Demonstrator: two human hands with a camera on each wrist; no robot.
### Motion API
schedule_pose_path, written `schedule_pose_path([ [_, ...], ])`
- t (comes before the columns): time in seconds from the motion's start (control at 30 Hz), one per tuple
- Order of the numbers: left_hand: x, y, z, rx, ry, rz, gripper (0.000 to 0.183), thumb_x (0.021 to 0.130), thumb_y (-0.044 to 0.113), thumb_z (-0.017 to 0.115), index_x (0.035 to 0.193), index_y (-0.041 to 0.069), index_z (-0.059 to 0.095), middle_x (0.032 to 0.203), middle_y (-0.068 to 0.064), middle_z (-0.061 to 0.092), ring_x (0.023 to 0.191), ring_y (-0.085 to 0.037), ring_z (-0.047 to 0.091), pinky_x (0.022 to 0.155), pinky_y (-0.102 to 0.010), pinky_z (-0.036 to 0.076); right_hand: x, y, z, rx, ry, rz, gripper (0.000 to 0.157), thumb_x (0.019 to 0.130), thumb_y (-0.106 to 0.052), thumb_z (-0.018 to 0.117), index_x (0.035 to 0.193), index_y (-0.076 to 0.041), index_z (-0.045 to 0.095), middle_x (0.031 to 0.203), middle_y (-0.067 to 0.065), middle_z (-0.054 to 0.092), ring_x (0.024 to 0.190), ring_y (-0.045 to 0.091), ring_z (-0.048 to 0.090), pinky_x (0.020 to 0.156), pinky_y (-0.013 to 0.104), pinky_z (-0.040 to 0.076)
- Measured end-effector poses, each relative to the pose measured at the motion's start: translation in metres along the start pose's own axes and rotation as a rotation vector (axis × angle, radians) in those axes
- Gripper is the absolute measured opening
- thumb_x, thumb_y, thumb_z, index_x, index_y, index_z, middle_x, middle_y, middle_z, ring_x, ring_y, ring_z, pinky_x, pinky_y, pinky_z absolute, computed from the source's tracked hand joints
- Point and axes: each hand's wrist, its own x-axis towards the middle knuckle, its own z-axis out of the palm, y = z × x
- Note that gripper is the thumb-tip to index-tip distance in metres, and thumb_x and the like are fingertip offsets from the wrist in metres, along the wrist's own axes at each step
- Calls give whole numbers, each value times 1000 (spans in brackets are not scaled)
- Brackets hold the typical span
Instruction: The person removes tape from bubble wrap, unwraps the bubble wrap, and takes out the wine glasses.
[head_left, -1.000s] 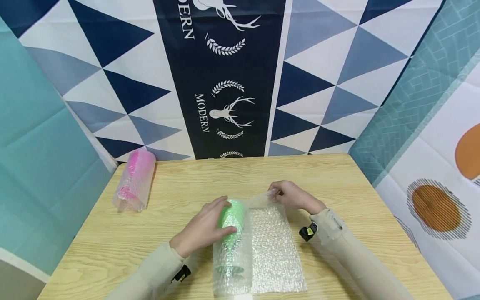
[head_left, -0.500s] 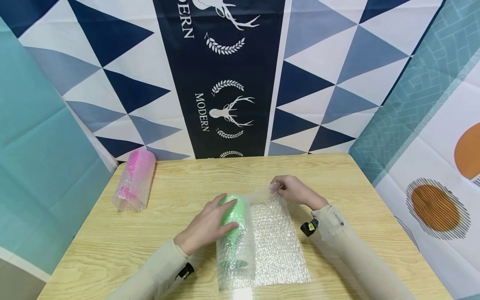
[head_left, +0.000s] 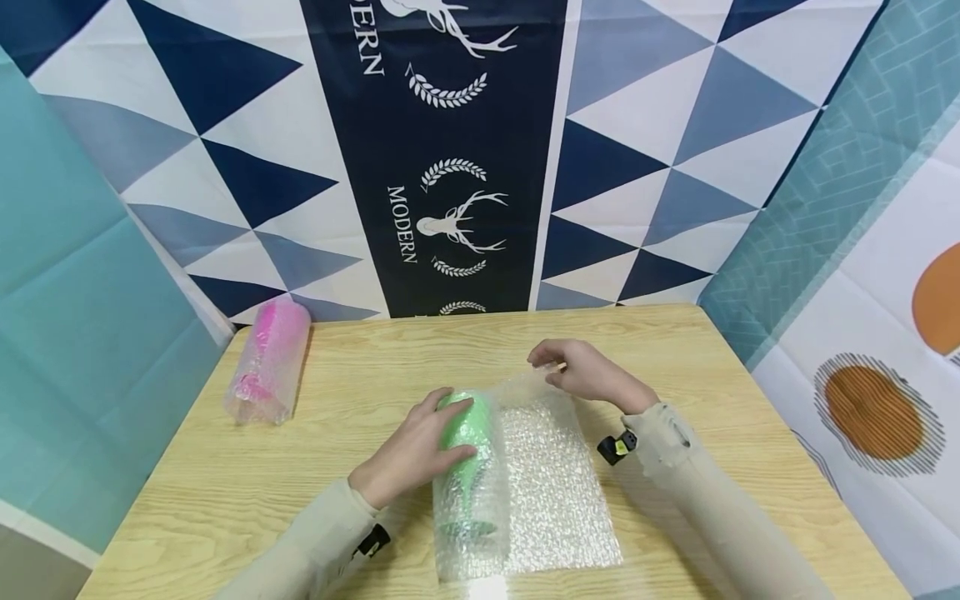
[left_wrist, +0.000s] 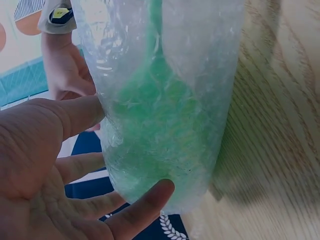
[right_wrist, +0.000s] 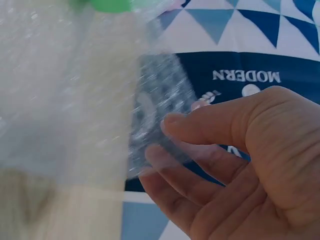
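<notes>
A green goblet [head_left: 474, 429] lies rolled in one side of a bubble wrap sheet [head_left: 555, 483], its bowl at the far end and its foot toward me. My left hand [head_left: 412, 454] rests over the bowl end with spread fingers, the thumb against the wrap's side in the left wrist view, where the green bowl [left_wrist: 160, 120] shows through. At the sheet's far right corner, my right hand [head_left: 588, 375] has thumb and fingers apart. The right wrist view has the wrap's corner [right_wrist: 165, 100] reaching between that thumb and fingers, unpinched.
A pink item [head_left: 273, 350] rolled in bubble wrap lies at the table's back left corner. Wood-grain table [head_left: 637, 333] surrounds the work. Patterned cloth [head_left: 465, 167] hangs behind the back edge, with more cloth on both sides.
The wrapped goblet and sheet shifted slightly away and right, then stayed put. My right hand rose a little and its fingers spread, letting go of the corner. The left hand moved along with the roll.
</notes>
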Motion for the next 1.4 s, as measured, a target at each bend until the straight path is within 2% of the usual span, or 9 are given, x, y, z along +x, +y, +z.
schedule_pose_path([
  [0.13, 1, 1, -1, 9, -5, -1, 70, 92, 37, 78, 152, 12, 51, 161, -26, 33, 141, -49, 43, 112, -61, 45, 7, -14, -2, 8, 13, -30, 33, 93, 5, 65, 124, -4, 68, 127, 17, 69, 122, 38, 64, 101, 55, 55],
  [0.27, 3, 4, -2, 10, -17, -8, 70, 92, 38, 77, 152, 12, 50, 162, -26, 33, 139, -51, 44, 110, -61, 47, 14, -29, -2, 6, 13, -53, 31, 94, 3, 66, 125, -4, 68, 127, 17, 69, 122, 38, 64, 102, 55, 54],
  [0.47, 5, 7, 0, 33, -24, -6, 71, 91, 38, 78, 152, 11, 51, 161, -28, 33, 135, -52, 47, 105, -60, 50, 23, -41, 14, -134, -33, -100, 28, 97, 1, 62, 125, 0, 68, 125, 17, 71, 120, 34, 67, 102, 50, 55],
  [0.63, 5, 8, 1, 50, -19, -7, 71, 91, 38, 78, 151, 11, 51, 161, -26, 34, 132, -53, 49, 104, -58, 52, 26, -45, 33, -210, -86, -145, 30, 95, 7, 59, 123, 5, 69, 123, 18, 72, 118, 34, 68, 100, 46, 57],
  [0.87, 4, 6, 2, 34, -23, -16, 70, 92, 37, 78, 151, 11, 51, 161, -26, 34, 135, -52, 47, 106, -57, 51, 26, -43, 47, -230, -104, -132, 33, 93, 13, 54, 115, 0, 75, 115, 14, 76, 108, 27, 72, 94, 40, 60],
  [1.07, 2, 3, 1, -4, -15, -27, 69, 92, 35, 78, 151, 10, 51, 162, -25, 33, 140, -50, 44, 110, -59, 47, 24, -35, 47, -195, -89, -137, 22, 103, 1, 56, 103, -4, 77, 100, 10, 78, 86, 20, 71, 75, 28, 58],
  [1.2, 0, 0, 0, -24, -7, -30, 70, 91, 34, 78, 151, 10, 51, 162, -25, 33, 143, -46, 43, 113, -58, 45, 22, -30, 48, -189, -67, -141, 21, 105, -2, 55, 104, -2, 76, 102, 12, 77, 88, 21, 72, 77, 29, 59],
  [1.3, -2, -3, -1, -47, -7, -44, 70, 91, 33, 79, 151, 10, 50, 162, -24, 33, 141, -44, 46, 112, -56, 47, 21, -26, 47, -177, -46, -123, 22, 105, -1, 54, 109, 0, 76, 108, 14, 77, 98, 23, 73, 85, 33, 61],
  [1.4, -3, -5, -2, -77, -12, -60, 70, 91, 32, 79, 150, 10, 50, 162, -24, 32, 137, -44, 51, 109, -56, 49, 21, -23, 46, -157, -33, -109, 23, 105, -2, 54, 109, 0, 76, 107, 14, 77, 98, 23, 72, 86, 34, 60],
])
